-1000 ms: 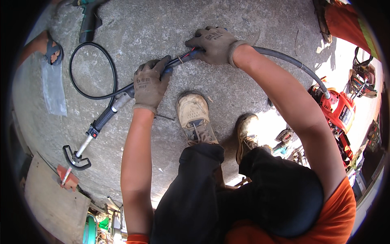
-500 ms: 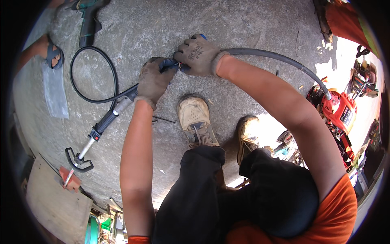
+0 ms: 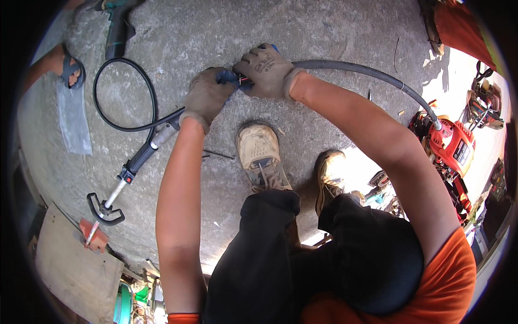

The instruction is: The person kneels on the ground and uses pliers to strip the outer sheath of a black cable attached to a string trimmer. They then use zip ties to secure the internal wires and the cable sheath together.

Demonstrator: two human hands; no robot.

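My gloved left hand (image 3: 208, 97) and gloved right hand (image 3: 265, 70) meet over the concrete floor. Both grip the joint where a thick grey flexible hose (image 3: 372, 73) meets the shaft of a brush cutter (image 3: 135, 162). Small red and blue wires show between my fingers at the joint. The hose runs right to a red engine unit (image 3: 450, 143). The shaft runs down left to a black loop handle (image 3: 102, 208). A thin black cable (image 3: 116, 94) loops on the floor left of my left hand.
My two tan boots (image 3: 259, 154) stand on the concrete just below the hands. Another person's foot in a sandal (image 3: 67, 67) is at far left beside a clear plastic sheet (image 3: 73, 119). A teal tool (image 3: 116, 27) lies at top left. More machine parts (image 3: 485, 102) sit at right.
Both hands have slid together along the shaft toward the hose joint, and the shaft and hose have shifted slightly down and left.
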